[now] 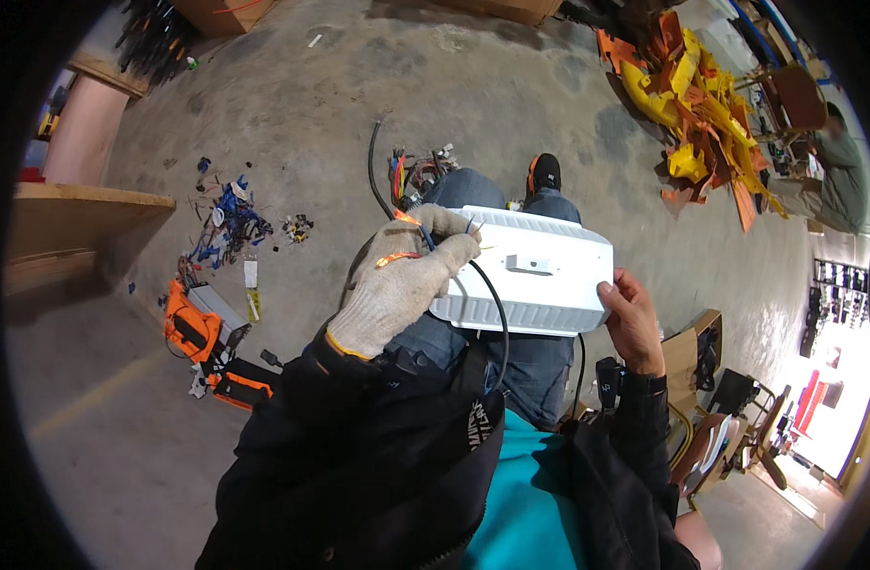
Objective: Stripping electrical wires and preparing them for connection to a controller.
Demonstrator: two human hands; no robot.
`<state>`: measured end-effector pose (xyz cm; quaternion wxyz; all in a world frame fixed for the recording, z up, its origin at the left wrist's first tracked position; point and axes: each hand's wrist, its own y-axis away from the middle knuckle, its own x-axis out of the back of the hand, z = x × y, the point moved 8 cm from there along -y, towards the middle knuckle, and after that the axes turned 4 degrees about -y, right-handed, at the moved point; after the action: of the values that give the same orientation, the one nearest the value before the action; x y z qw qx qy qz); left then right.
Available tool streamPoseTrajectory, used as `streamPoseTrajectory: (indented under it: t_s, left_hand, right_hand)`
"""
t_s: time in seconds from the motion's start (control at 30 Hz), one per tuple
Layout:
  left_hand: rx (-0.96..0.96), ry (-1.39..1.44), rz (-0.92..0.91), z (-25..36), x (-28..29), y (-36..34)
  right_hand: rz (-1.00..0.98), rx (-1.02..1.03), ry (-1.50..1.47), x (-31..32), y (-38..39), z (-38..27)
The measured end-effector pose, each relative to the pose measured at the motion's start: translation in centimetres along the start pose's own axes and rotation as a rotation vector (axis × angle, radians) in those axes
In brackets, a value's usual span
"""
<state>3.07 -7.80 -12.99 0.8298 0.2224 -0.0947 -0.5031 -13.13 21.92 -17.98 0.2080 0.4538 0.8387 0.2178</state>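
Note:
Across my thighs lies a white plastic housing (544, 271), wide, with ribbed long sides and a small raised block on its middle. My left hand (397, 285), in a pale knit glove, is closed over its left end, thumb and finger pinched together. A black cable (497, 309) runs through that hand, with thin wire ends showing near the fingertips. Orange bits also show among the gloved fingers; what they belong to I cannot make out. The bare right hand (633, 318) grips the housing's right end, thumb on top and fingers partly hidden.
Beyond my knees sits a bundle of coloured wires (421, 176). Blue scraps (231, 223) and orange-black tool cases (193, 328) lie to the left. Yellow and orange plastic pieces (687, 104) are heaped at far right, near a seated person (839, 176). A wooden bench (93, 199) juts in at left.

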Motion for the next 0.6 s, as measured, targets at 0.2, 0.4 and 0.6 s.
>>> streamPoseTrajectory:
  t_s: [0.2, 0.4, 0.6]
  left_hand:
    - [-0.001, -0.003, -0.027, -0.3, -0.8, -0.3]
    - [0.014, 0.019, -0.035, -0.8, -0.9, -0.2]
    - [-0.01, 0.019, -0.059, -0.7, -0.8, 0.1]
  right_hand:
    - [0.04, -0.124, 0.142, 0.7, 0.7, 2.0]
    - [0.026, -0.105, 0.181, 0.8, 0.5, 2.3]
    - [0.087, 0.012, 0.307, 1.1, 0.3, 1.1]
